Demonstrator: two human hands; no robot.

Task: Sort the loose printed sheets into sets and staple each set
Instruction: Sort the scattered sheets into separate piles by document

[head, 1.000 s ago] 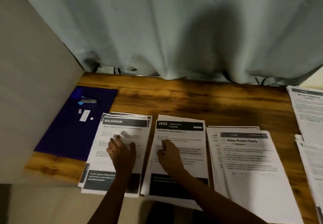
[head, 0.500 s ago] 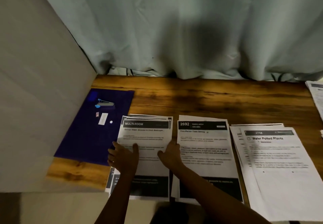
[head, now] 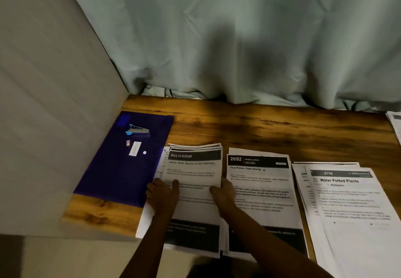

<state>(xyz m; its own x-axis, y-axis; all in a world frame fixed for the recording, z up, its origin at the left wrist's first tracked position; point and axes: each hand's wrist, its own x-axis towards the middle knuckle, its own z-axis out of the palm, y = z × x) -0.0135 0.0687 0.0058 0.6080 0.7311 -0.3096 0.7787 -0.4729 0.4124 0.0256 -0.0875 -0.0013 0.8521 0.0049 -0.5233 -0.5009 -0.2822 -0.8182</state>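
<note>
Three piles of printed sheets lie along the front of the wooden table. The left pile, headed MULTI-ROOM, is held at both side edges: my left hand grips its left edge with the thumb on top, and my right hand grips its right edge. The middle pile, headed 2692 Dining Area, lies flat beside it. To the right, the Water Potted Plants pile is fanned out. A small blue and silver stapler sits on a purple folder at the far left.
A grey panel walls off the table's left side, and a pale curtain hangs along the back. A white strip of staples lies on the folder. More sheets poke in at the right edge.
My right hand left the middle pile and moved onto the right edge of the MULTI-ROOM pile. My left hand slid to that pile's left edge. The view shifted left.
</note>
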